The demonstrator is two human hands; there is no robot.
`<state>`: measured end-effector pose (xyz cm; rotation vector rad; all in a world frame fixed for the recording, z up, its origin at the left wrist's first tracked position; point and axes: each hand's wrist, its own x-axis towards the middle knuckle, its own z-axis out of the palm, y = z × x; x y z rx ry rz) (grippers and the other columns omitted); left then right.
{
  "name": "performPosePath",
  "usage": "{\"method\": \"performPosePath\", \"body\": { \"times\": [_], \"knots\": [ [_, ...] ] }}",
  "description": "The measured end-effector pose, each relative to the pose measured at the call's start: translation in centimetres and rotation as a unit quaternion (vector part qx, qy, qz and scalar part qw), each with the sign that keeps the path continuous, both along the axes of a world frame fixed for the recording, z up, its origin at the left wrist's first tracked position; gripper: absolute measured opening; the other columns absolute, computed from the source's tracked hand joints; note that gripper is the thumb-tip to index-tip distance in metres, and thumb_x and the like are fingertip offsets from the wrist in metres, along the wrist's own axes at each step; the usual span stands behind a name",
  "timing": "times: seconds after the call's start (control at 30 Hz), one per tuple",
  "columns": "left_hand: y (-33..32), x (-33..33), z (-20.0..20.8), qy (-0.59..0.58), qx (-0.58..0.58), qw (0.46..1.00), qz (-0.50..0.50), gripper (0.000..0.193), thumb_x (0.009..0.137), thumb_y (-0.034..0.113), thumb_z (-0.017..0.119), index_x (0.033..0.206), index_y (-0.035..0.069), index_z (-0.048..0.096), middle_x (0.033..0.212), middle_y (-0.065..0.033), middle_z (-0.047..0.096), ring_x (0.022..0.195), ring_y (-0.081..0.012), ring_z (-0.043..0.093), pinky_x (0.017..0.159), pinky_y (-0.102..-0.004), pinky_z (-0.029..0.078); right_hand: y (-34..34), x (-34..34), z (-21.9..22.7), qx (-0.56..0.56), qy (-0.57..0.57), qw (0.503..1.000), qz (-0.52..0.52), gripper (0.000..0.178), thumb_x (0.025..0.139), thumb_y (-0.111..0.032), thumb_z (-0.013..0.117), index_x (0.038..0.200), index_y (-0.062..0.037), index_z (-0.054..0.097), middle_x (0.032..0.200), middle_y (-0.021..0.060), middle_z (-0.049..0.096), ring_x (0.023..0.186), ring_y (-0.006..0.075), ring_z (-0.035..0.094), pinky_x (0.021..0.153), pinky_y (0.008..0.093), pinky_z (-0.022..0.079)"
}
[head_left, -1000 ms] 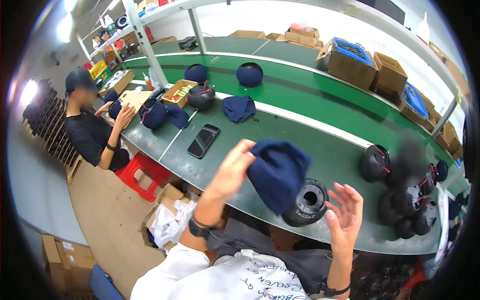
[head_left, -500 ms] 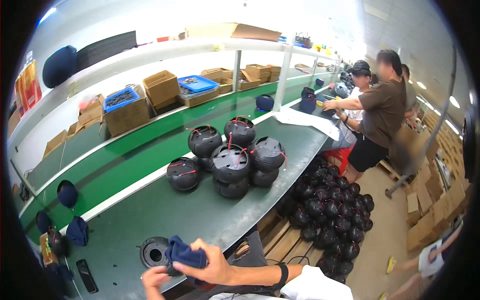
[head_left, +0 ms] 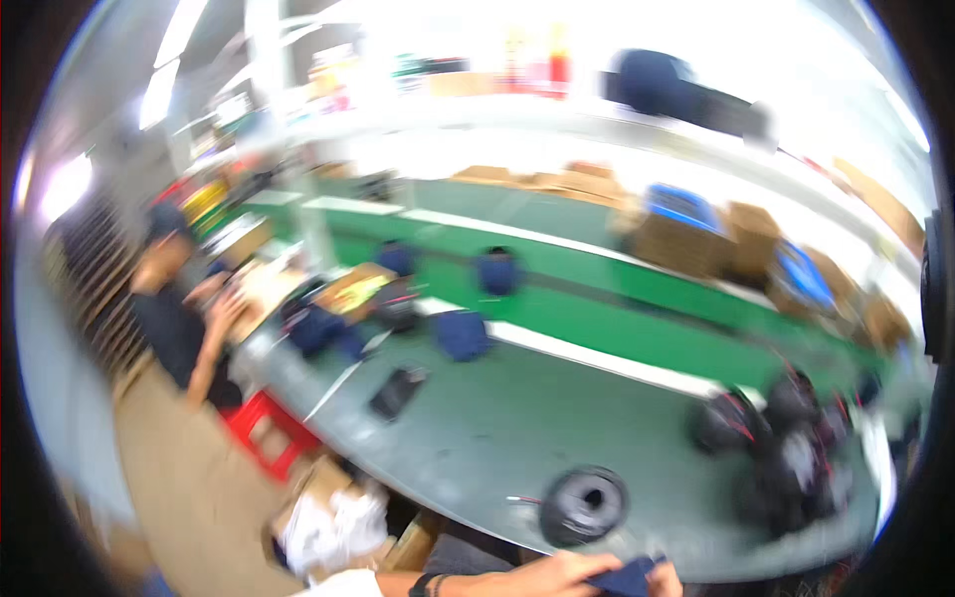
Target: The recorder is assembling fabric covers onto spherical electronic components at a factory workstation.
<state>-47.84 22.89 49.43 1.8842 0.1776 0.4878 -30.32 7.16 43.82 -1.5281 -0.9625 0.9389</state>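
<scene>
Bench [head_left: 517, 438] middle open; black round part [head_left: 584, 503] blocks near edge, black helmets [head_left: 786, 443] crowd right end, phone [head_left: 398, 391] toward left end.

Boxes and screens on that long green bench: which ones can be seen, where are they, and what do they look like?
Brown cardboard boxes: back shelf, right of centre, blocky; two carry blue contents.
Open tan box: left end of the bench, yellowish things inside.
Flat dark phone-like slab: lying on the grey belt, screen dark.
Open carton: on the floor below the bench, white stuffing inside.
The picture is blurred, so no labels can be made out.
</scene>
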Motion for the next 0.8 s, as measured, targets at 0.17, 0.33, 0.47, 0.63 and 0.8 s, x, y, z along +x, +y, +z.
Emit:
{"method": "performPosePath", "body": {
  "times": [0.17, 0.33, 0.47, 0.63, 0.8],
  "knots": [
    [0.4, -3.3, -0.5, -0.026, -0.099, 0.994, 0.049, 0.029, 0.095, 0.006, 0.059, 0.123, -0.001, 0.061, 0.106, -0.0256, 0.069, 0.098, -0.0409, 0.07, 0.082, -0.0442, 0.055, 2.0, -1.8, -1.0, 0.089, -0.037, 0.993, 0.071, 0.099, 0.066, -0.023, 0.099, 0.144, -0.0021, 0.042, 0.142, 0.0201, 0.053, 0.131, 0.0311, 0.052, 0.11, 0.0456, 0.044],
    [1.9, -8.9, -1.9, 0.057, -0.224, 0.973, 0.018, 0.022, 0.104, 0.013, 0.051, 0.12, -0.002, 0.056, 0.109, -0.0083, 0.063, 0.108, -0.0141, 0.061, 0.097, -0.0299, 0.048, 5.7, -2.4, 2.6, -0.074, -0.094, 0.984, 0.132, 0.04, 0.08, -0.022, 0.083, 0.107, -0.0035, 0.061, 0.093, 0.0061, 0.061, 0.082, 0.022, 0.058, 0.077, 0.037, 0.047],
    [1.5, -12.0, -3.7, -0.002, -0.342, 0.94, -0.007, 0.031, 0.106, 0.016, 0.057, 0.129, -0.006, 0.06, 0.115, -0.0054, 0.07, 0.106, -0.0141, 0.061, 0.092, -0.031, 0.051, 8.1, -3.9, 2.0, 0.156, -0.126, 0.973, 0.117, 0.02, 0.1, -0.02, 0.06, 0.109, -0.003, 0.064, 0.09, 0.0046, 0.064, 0.086, 0.0146, 0.063, 0.083, 0.0305, 0.052],
    [1.5, -11.7, -7.2, -0.031, -0.475, 0.878, -0.05, 0.034, 0.106, 0.024, 0.06, 0.123, -0.006, 0.065, 0.108, 0.0009, 0.069, 0.097, -0.0088, 0.06, 0.088, -0.0281, 0.051, 7.9, -3.9, 1.5, 0.018, 0.156, 0.975, 0.16, 0.017, 0.103, -0.014, 0.057, 0.114, -0.0008, 0.06, 0.108, 0.0074, 0.066, 0.099, 0.0159, 0.062, 0.09, 0.0304, 0.051],
    [2.2, -9.5, -10.5, -0.082, -0.496, 0.864, -0.015, 0.045, 0.104, 0.036, 0.062, 0.112, -0.008, 0.068, 0.097, 0.0002, 0.069, 0.087, -0.0082, 0.058, 0.078, -0.0281, 0.05, 7.0, -2.3, 2.1, -0.071, 0.298, 0.936, 0.175, 0.051, 0.101, -0.032, 0.065, 0.138, -0.0004, 0.052, 0.131, 0.0142, 0.064, 0.12, 0.0246, 0.062, 0.106, 0.0405, 0.05]
  ]
}}
